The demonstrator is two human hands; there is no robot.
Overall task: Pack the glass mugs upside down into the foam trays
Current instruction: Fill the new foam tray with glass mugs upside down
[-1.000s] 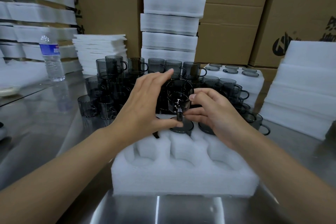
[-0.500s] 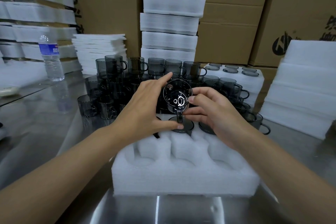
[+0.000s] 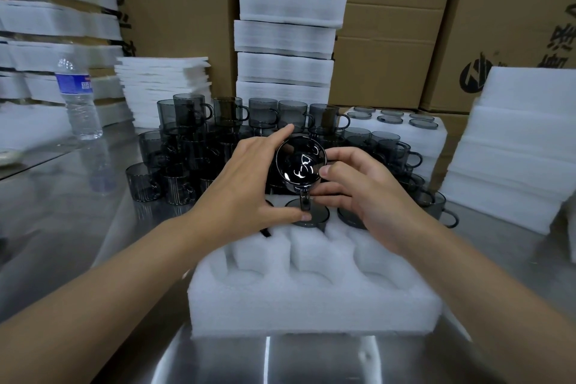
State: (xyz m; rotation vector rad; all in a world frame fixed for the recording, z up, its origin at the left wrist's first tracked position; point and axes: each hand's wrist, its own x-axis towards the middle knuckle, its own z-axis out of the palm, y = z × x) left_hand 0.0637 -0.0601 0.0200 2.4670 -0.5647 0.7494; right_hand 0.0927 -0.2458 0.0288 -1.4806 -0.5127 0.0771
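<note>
While both hands hold it, a smoked glass mug tips its mouth toward the camera.
Index on the rim and thumb under the handle, the left hand spans it; the right hand curls its fingers against its side, just above upturned mugs in the foam tray.

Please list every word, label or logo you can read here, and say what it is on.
Blue label on the water bottle: white print, too blurred to read.
Right cardboard box: black round logo and large characters, cut off at the frame edge, not readable.
Nothing can be quoted.
</note>
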